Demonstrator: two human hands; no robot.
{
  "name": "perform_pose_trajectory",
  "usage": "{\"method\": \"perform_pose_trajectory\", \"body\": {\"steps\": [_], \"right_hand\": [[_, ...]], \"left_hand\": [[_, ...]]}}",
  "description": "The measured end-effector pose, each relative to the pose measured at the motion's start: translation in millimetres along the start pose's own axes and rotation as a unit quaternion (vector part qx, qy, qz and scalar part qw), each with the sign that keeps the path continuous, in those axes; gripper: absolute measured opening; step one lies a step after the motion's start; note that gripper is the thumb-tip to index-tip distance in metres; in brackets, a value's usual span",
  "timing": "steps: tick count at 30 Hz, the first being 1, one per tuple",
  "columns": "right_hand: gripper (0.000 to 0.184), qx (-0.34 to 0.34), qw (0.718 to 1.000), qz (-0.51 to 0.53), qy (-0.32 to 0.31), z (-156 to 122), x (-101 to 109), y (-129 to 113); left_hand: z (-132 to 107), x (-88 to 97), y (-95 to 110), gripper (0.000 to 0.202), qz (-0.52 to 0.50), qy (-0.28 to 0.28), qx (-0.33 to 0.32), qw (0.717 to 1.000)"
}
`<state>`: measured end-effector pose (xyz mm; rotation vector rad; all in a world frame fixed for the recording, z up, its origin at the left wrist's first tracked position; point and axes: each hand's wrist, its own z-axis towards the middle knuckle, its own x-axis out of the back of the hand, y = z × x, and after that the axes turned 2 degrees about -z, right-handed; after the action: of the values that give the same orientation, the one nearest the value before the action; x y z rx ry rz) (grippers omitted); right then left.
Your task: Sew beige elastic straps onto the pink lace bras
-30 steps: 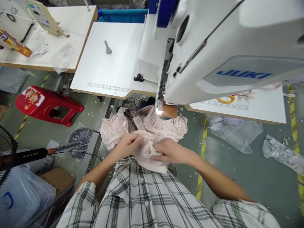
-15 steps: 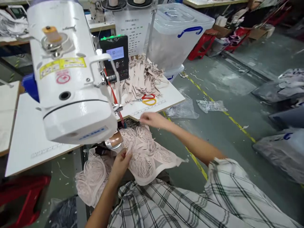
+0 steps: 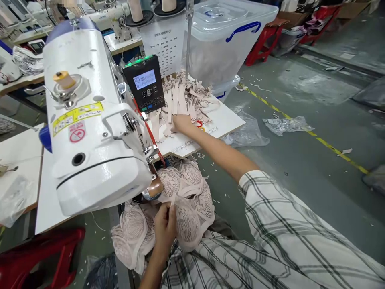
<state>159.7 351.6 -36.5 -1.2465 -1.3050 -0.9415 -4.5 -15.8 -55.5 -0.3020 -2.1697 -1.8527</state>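
Note:
Pinched between the fingers of my left hand (image 3: 166, 222) is the edge of a pale pink lace bra (image 3: 188, 224), which hangs over my lap below the sewing machine (image 3: 96, 160). My right hand (image 3: 182, 123) reaches onto the white machine table (image 3: 224, 116) and touches the near side of a heap of beige fabric strips (image 3: 180, 96). Its fingertips point down and are partly hidden, so their grip is unclear. Scissors (image 3: 199, 125) with red and yellow handles lie beside that hand, mostly covered by it. More lace bra pieces (image 3: 132, 230) hang left of my left hand.
Behind the machine's arm stands a control panel (image 3: 144, 83) with a lit screen. Clear plastic bins (image 3: 222, 44) are stacked beyond the table. A red stool (image 3: 45, 253) is at lower left. Plastic bags (image 3: 249, 130) lie on the floor at right.
My right hand has moved from near the bra, up and forward to the fabric strips, now covering much of the scissors. My left hand still pinches the bra. The camera view has shifted.

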Motion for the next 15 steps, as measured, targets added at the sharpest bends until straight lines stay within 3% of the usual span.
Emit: {"method": "perform_pose_trajectory", "body": {"steps": [5, 7, 12, 15], "right_hand": [[0.030, 0.024, 0.999, 0.007, -0.022, -15, 1, 28], [0.037, 0.034, 0.999, 0.018, -0.028, -22, 2, 31], [0.063, 0.022, 0.999, 0.014, -0.022, -28, -2, 9], [0.056, 0.020, 0.999, 0.018, -0.030, -23, -1, -7]], "left_hand": [[5, -1.6, -2, 0.026, 0.025, 0.008, -0.006, 1.000], [7, -4.9, 0, 0.028, 0.039, 0.011, -0.007, 0.999], [7, -15.9, 13, 0.032, 0.047, -0.038, -0.045, 0.997], [4, -16.3, 19, 0.028, 0.047, -0.041, -0.063, 0.996]]}}
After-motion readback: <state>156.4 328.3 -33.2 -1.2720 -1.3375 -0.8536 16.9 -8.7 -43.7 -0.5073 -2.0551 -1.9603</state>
